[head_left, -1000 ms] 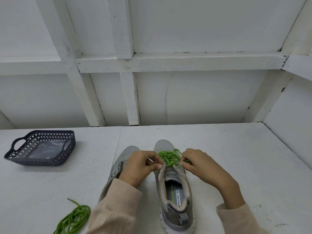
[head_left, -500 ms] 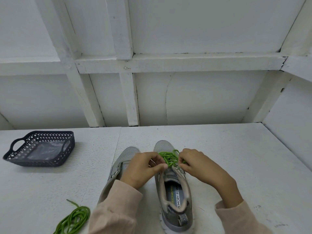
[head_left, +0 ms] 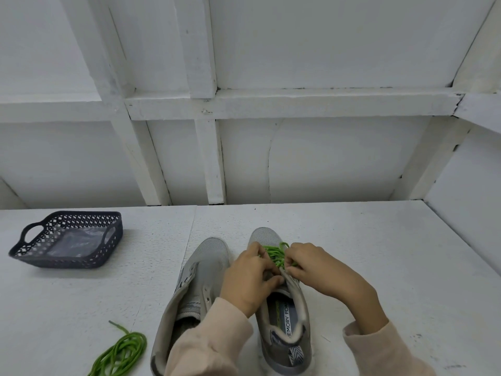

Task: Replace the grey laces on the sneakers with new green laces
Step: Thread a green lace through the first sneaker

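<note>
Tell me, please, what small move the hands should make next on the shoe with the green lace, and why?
Probably pull the green lace snug through the eyelet. Both the left hand and right hand pinch it over the right sneaker, where it sits bunched near the toe.

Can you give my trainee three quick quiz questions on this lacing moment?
1. True or false: the spare green lace bundle lies inside the dark basket.
2. Which sneaker are both hands working on: A) the left sneaker, B) the right sneaker?
3. What colour is the lace between the left hand and right hand?

Key: 1 false, it lies on the table; 2 B; 3 green.
</note>
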### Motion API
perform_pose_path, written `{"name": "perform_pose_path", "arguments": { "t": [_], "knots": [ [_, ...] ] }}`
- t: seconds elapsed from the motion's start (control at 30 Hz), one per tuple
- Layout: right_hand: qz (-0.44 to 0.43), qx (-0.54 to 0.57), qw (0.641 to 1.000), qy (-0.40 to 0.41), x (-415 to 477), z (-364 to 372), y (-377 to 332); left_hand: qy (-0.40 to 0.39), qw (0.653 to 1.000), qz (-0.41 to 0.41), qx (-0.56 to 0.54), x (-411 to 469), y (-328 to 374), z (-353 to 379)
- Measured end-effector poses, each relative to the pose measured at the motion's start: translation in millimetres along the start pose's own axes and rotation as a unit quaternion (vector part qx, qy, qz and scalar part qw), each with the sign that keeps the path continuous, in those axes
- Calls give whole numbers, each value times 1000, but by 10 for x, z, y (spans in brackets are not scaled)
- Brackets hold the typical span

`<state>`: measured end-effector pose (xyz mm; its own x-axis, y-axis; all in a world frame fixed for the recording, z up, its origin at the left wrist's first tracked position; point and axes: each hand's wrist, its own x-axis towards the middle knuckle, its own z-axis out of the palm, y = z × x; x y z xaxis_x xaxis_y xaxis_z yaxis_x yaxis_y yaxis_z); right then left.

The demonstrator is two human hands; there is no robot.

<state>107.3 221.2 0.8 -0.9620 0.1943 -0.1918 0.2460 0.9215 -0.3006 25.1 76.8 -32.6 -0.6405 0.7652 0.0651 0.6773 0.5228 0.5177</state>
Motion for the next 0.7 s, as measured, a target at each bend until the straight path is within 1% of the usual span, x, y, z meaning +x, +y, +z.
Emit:
{"name": "perform_pose_path", "arguments": {
  "t": [0.07,0.2,0.3,0.37,0.53,0.63,0.7],
  "knots": [
    [-1,31,999,10,-11,19,14,5,1000,-8,-4,-1,-1,8],
    [6,67,996,65,-69,39,82,9,1000,-10,-13,-8,-5,24],
    [35,116,988,96,-98,53,123,21,999,-12,-27,-8,-4,32],
    [49,130,986,98,-100,70,117,23,999,-13,-26,-4,-10,41],
    [50,100,989,94,-79,129,61,23,1000,-1,-20,-11,-30,41],
    [59,145,983,93,-86,136,67,27,999,3,-24,-17,-27,42],
    [60,176,979,89,-104,129,57,37,998,9,-51,-16,-41,26]
  ]
}}
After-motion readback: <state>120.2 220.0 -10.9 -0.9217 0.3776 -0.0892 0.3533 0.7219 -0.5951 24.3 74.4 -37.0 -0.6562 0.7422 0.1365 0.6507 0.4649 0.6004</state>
